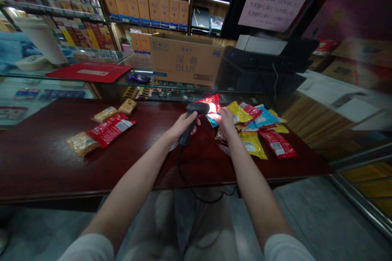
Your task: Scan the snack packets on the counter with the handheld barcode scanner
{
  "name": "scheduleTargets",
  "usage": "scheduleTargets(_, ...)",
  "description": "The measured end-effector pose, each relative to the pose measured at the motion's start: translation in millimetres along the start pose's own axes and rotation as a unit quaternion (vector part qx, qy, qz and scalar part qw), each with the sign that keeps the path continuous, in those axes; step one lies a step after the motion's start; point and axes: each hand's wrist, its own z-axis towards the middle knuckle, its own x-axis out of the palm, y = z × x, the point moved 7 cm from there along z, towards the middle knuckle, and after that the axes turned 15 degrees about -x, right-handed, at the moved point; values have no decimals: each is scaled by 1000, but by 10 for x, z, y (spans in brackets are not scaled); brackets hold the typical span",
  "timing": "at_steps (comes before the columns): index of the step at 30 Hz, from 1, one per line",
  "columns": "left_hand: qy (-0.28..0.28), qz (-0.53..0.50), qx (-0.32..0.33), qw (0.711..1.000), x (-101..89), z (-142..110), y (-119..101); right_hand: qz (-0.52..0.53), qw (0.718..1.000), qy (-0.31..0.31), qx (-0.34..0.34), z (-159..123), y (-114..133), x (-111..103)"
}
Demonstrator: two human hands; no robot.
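Note:
My left hand (183, 125) is wrapped round the grip of a black barcode scanner (196, 109), whose cable hangs down past the table edge. The scanner's bright light falls on a red snack packet (211, 99) that my right hand (226, 121) holds by its near side. Beside and beneath my right hand lies a loose pile of packets, among them a yellow packet (253, 145), a blue packet (263, 118) and a red packet (278, 143). Left of my hands, another red packet (112, 129) lies with a clear-wrapped snack (82, 143) and two smaller wrapped pieces (104, 114).
Behind the dark wooden table (128, 171) runs a glass counter with a cardboard box (186, 59), a computer mouse (139, 78), a red mat (88, 71) and a black printer (263, 65). A white cup (41, 40) stands left. Stocked shelves rise behind.

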Motion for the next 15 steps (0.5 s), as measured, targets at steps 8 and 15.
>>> scheduleTargets(8, 0, -32, 9, 999, -10, -42, -89, 28, 999, -12, 17, -23, 71, 2)
scheduleTargets(15, 2, -24, 9, 1000, -13, -51, -86, 17, 1000, 6, 18, -21, 87, 13)
